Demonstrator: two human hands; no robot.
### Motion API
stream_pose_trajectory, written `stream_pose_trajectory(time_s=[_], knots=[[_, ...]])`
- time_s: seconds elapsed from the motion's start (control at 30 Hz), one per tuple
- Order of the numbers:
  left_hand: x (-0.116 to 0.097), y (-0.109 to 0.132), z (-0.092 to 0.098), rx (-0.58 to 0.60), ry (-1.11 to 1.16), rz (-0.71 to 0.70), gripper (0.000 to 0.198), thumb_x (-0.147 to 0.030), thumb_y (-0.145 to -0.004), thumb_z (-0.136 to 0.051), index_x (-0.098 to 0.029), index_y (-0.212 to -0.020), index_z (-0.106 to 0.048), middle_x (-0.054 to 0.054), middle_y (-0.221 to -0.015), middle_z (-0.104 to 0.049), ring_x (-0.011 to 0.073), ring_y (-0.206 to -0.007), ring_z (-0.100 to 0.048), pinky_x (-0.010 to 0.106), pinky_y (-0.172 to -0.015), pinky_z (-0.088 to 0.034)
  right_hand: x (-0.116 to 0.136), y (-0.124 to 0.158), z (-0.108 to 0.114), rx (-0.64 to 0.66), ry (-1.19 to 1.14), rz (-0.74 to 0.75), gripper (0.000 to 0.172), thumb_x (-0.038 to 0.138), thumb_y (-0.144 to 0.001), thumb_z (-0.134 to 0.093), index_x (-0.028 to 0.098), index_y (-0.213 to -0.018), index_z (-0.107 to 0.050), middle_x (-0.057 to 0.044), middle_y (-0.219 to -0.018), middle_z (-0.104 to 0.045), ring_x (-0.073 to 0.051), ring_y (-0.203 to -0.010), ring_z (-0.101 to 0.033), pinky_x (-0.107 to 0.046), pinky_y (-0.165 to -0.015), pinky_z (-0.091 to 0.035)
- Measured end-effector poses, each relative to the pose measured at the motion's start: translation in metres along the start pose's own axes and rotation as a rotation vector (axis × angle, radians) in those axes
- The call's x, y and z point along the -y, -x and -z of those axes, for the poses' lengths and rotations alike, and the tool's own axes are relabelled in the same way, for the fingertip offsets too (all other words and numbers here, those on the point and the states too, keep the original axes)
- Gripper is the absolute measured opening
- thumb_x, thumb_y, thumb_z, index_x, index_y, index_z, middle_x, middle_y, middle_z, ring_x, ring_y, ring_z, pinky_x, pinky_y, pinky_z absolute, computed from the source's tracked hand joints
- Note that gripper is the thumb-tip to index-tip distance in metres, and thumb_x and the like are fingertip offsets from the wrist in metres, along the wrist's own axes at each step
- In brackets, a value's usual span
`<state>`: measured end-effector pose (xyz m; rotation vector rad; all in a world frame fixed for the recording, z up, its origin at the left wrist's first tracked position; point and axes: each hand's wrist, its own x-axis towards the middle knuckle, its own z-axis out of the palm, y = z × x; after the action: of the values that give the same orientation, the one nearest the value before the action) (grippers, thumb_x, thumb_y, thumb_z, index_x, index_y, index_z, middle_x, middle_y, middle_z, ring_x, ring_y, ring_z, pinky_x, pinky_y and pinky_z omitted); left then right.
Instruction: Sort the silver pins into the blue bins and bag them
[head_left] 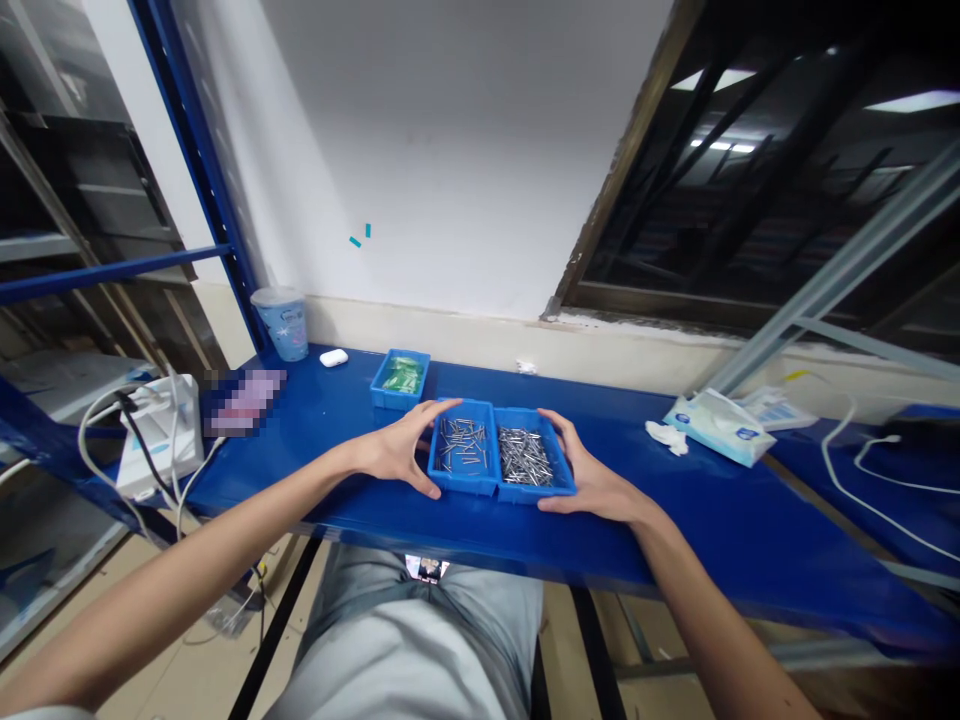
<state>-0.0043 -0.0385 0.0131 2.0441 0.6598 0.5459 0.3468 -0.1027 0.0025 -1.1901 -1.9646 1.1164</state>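
Two blue plastic bins stand side by side, touching, near the front of the blue table. The left bin (463, 487) has a loose scatter of thin metal pins (463, 446), like nails or screws, with its floor showing between them. Similar metal pieces (525, 457) lie much denser in the right bin (534, 494). My left hand (394, 450) grips the left bin's outer side, thumb at the near corner and fingers at the far one. Around the outer side of the right bin, my right hand (596, 485) is curved the same way.
Behind the left bin is a smaller blue bin (379, 397) of green packets. A cup (283, 325), a white case (334, 357) and a power strip (161, 430) with cables are at the left. Rightward lie crumpled tissue (666, 437) and a tissue pack (720, 428). A wall borders the back.
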Motion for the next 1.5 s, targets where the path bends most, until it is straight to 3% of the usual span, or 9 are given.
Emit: stream_pose_trajectory(time_s=[0.2, 0.5, 0.67, 0.77, 0.87, 1.03, 1.2, 1.3, 1.5], knots=[[-0.004, 0.001, -0.004, 0.051, 0.028, 0.068, 0.140, -0.045, -0.057, -0.098, -0.038, -0.167, -0.011, 0.017, -0.162, -0.034, 0.0410, -0.138, -0.047, 0.062, -0.106, -0.050, 0.000, 0.005, -0.001, 0.002, -0.029, -0.010, 0.130, 0.051, -0.070, -0.091, 0.035, -0.164, -0.003, -0.016, -0.166, -0.032, -0.038, -0.150, -0.043, -0.058, -0.120, -0.042], [-0.014, -0.002, 0.017, -0.054, -0.120, -0.004, 0.121, -0.050, -0.060, -0.094, -0.035, -0.162, -0.029, 0.016, -0.160, -0.036, 0.0401, -0.139, -0.046, 0.058, -0.106, -0.050, 0.014, -0.001, 0.005, -0.100, 0.095, -0.010, 0.138, 0.053, -0.067, -0.092, 0.037, -0.167, 0.001, -0.015, -0.174, -0.015, -0.040, -0.159, -0.023, -0.064, -0.126, -0.028], [-0.029, -0.015, 0.030, -0.050, -0.306, -0.045, 0.117, -0.053, -0.057, -0.094, -0.032, -0.157, -0.039, 0.014, -0.156, -0.044, 0.0434, -0.142, -0.041, 0.063, -0.114, -0.039, 0.023, -0.012, 0.010, -0.085, 0.209, 0.013, 0.135, 0.054, -0.068, -0.091, 0.040, -0.168, -0.002, -0.009, -0.176, -0.012, -0.038, -0.158, -0.027, -0.062, -0.126, -0.031], [-0.035, -0.024, 0.036, -0.033, -0.390, -0.047, 0.113, -0.056, -0.054, -0.094, -0.028, -0.153, -0.046, 0.014, -0.151, -0.050, 0.0445, -0.142, -0.041, 0.065, -0.117, -0.035, 0.026, -0.021, 0.013, -0.069, 0.319, 0.044, 0.131, 0.055, -0.069, -0.090, 0.040, -0.168, -0.005, -0.006, -0.176, -0.011, -0.038, -0.160, -0.022, -0.062, -0.128, -0.025], [-0.039, -0.029, 0.043, -0.014, -0.403, -0.067, 0.110, -0.058, -0.052, -0.094, -0.027, -0.149, -0.051, 0.014, -0.145, -0.055, 0.0441, -0.138, -0.046, 0.063, -0.113, -0.040, 0.032, -0.029, 0.015, -0.056, 0.419, 0.073, 0.133, 0.056, -0.067, -0.091, 0.038, -0.168, -0.007, -0.008, -0.175, -0.015, -0.039, -0.160, -0.019, -0.066, -0.129, -0.019], [-0.043, -0.035, 0.053, 0.094, -0.435, -0.089, 0.101, -0.056, -0.058, -0.092, -0.026, -0.146, -0.053, 0.013, -0.143, -0.057, 0.0394, -0.132, -0.055, 0.055, -0.110, -0.046, 0.045, -0.042, 0.011, -0.012, 0.498, 0.072, 0.136, 0.059, -0.065, -0.092, 0.039, -0.168, -0.005, -0.009, -0.176, -0.014, -0.041, -0.161, -0.014, -0.068, -0.127, -0.022], [-0.048, -0.044, 0.054, 0.099, -0.444, -0.068, 0.099, -0.054, -0.056, -0.093, -0.025, -0.143, -0.056, 0.014, -0.141, -0.061, 0.0394, -0.128, -0.060, 0.051, -0.107, -0.049, 0.050, -0.053, 0.007, 0.038, 0.549, 0.056, 0.139, 0.061, -0.063, -0.092, 0.036, -0.168, -0.003, -0.012, -0.175, -0.014, -0.043, -0.161, -0.011, -0.069, -0.126, -0.021], [-0.057, -0.048, 0.053, 0.171, -0.551, 0.013, 0.113, -0.061, -0.057, -0.090, -0.025, -0.154, -0.044, 0.016, -0.156, -0.050, 0.0417, -0.141, -0.049, 0.053, -0.115, -0.043, 0.049, -0.059, 0.004, 0.066, 0.561, 0.068, 0.138, 0.064, -0.065, -0.089, 0.036, -0.168, -0.002, -0.011, -0.176, -0.011, -0.043, -0.161, -0.005, -0.071, -0.126, -0.019], [-0.073, -0.048, 0.047, 0.314, -0.706, 0.235, 0.136, -0.073, -0.060, -0.084, -0.028, -0.168, -0.014, 0.017, -0.175, -0.008, 0.0490, -0.159, -0.004, 0.067, -0.123, -0.023, 0.046, -0.059, -0.004, 0.067, 0.490, 0.088, 0.133, 0.066, -0.070, -0.086, 0.038, -0.168, 0.000, -0.006, -0.177, 0.000, -0.040, -0.162, 0.004, -0.066, -0.129, -0.013]])
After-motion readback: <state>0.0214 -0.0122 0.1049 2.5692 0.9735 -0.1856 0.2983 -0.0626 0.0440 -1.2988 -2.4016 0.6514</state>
